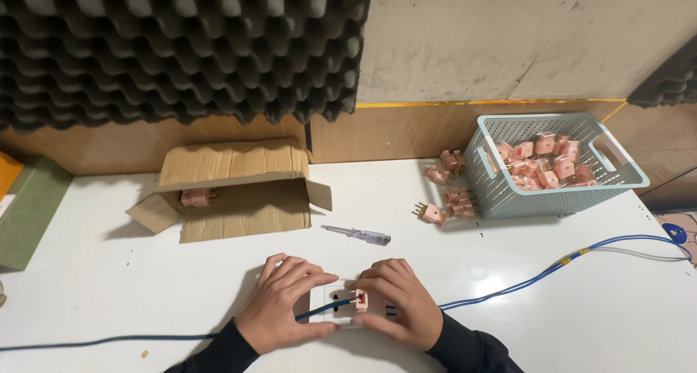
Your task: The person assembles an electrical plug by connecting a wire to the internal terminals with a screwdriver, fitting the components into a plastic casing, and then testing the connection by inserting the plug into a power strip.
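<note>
At the lower centre of the frame, both hands rest on a white socket plate point(328, 305) lying on the white table point(508, 329). The left hand point(284, 309) presses flat on the plate's left side, fingers spread, gripping nothing but the plate edge. The right hand point(398, 304) pinches a pink plug adapter point(361, 300) between thumb and fingertips, held against the plate's face. A dark lead point(319, 313) runs across the plate toward the adapter; whether the pins are fully seated cannot be told from this view.

Step in hand, by judgement: seating the adapter in the socket. The next move calls for steady downward pressure with the plate held from sliding.

Centre frame lies a tester screwdriver point(357, 234). Upper right, a pale blue basket point(623, 171) holds more pink adapters, with loose adapters point(449, 195) just beside it. Centre left, an open cardboard box point(232, 191).
</note>
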